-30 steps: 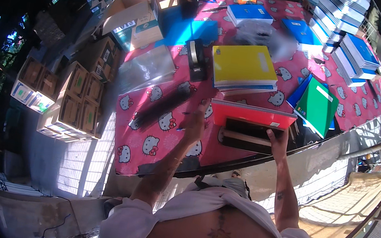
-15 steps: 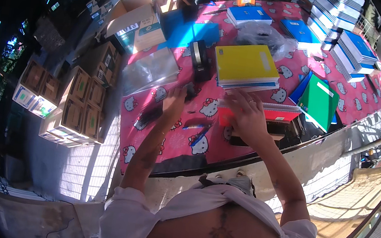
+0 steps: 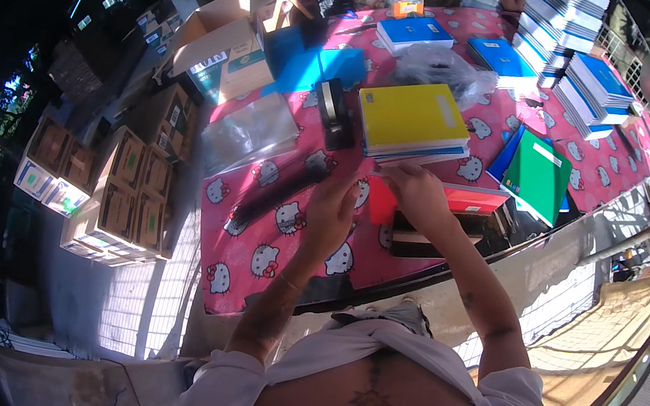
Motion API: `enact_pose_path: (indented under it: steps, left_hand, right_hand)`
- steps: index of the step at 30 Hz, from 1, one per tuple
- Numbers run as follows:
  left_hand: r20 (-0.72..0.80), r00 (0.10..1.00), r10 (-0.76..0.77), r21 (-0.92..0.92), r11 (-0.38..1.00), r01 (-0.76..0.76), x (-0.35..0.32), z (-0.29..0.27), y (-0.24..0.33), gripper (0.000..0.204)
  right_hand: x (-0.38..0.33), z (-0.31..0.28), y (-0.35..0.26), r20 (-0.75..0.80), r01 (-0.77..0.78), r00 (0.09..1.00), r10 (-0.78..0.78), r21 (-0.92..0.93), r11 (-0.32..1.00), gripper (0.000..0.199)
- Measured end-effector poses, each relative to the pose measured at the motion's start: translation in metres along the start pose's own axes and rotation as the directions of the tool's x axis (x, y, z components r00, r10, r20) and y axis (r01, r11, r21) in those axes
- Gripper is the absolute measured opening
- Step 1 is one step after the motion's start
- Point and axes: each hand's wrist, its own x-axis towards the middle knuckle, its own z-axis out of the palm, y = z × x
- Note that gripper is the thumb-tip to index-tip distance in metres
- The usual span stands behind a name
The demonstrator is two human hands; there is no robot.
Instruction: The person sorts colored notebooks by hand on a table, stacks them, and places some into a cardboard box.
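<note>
Cardboard boxes: sitting stacked on the floor at the far left, well apart from the work.
Clear plastic sleeves: lying flat on the left part of the table, which is wearing a pink cloth with cartoon cats.
Tape dispenser: standing just left of the yellow stack, untouched.
Left hand: hovering over the cloth, fingers curled loosely with nothing clamped in them that I can make out; it is sitting just beside the red piece.
Red piece: a small red sheet or cover, sticking up between the two hands at the near end of the red notebook pile.
Right hand: fingers closing on the top edge of the red piece, just below the yellow notebook stack.
Red notebook pile: lying at the table's near edge, running right from the hands, over a dark box.
Green notebook: resting further right on blue ones.
Step in hand: by my reading, the person is taking up or sorting a red item from the pile.
Next move: it is probably calling for the left hand to steady the pile while the right lifts the piece clear.
</note>
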Motion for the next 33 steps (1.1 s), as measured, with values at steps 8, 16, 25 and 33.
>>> enact_pose_path:
  steps: [8, 16, 25, 33]
  left_hand:
    - [-0.049, 0.997, -0.056, -0.174, 0.984, 0.047, 0.010, 0.000, 0.005, 0.017]
    - [-0.099, 0.995, -0.005, -0.135, 0.991, -0.009, 0.014, 0.003, -0.004, 0.017]
    - [-0.026, 0.996, 0.089, 0.007, 0.996, -0.089, 0.025, -0.003, -0.007, 0.022]
    - [0.447, 0.883, 0.146, -0.174, 0.982, -0.074, 0.062, -0.013, -0.019, 0.023]
  right_hand:
    - [0.005, -0.007, -0.001, 0.091, -0.063, 0.994, 0.058, 0.048, 0.997, 0.017]
    - [0.007, -0.007, 0.000, 0.108, -0.069, 0.992, 0.064, 0.035, 0.997, 0.017]
    - [0.005, -0.005, 0.001, 0.067, -0.019, 0.998, 0.013, 0.092, 0.996, 0.014]
    - [0.008, -0.008, 0.011, 0.141, -0.059, 0.989, 0.046, 0.094, 0.994, 0.014]
